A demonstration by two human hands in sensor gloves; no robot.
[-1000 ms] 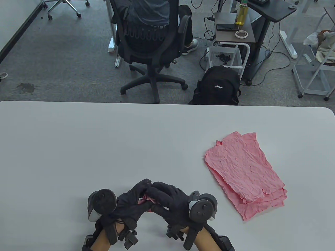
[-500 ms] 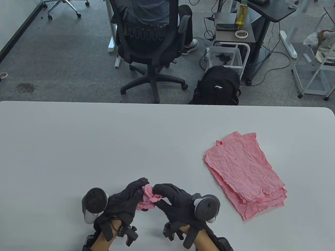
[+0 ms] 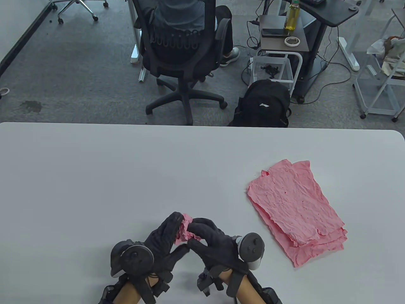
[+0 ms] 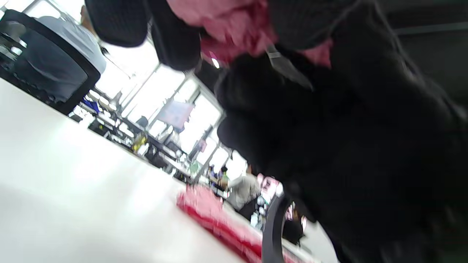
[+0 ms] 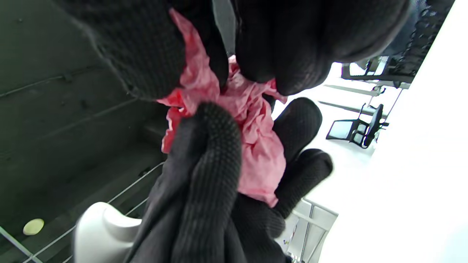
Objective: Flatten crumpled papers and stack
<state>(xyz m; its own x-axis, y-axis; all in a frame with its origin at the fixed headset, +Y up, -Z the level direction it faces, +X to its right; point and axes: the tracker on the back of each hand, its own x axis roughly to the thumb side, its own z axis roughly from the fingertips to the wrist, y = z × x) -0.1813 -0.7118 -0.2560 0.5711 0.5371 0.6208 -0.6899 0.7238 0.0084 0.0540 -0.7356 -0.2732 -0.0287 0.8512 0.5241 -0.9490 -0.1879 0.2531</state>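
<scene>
Crumpled pink paper [image 3: 185, 228] pinched between both hands' fingers [image 3: 171, 223].

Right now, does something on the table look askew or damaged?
The stack of flattened pink papers is uneven: the sheets are fanned, their edges not lined up, with ragged corners at the far end. The crumpled pink paper held between the left hand and right hand is simply not yet flattened.

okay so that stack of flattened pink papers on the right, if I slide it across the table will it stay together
Probably not neatly. The pink paper stack is thin, wrinkled sheets with edges already offset, so a push would likely shift the top ones. It looks light and floppy, and should bend rather than move rigidly on the table.
</scene>
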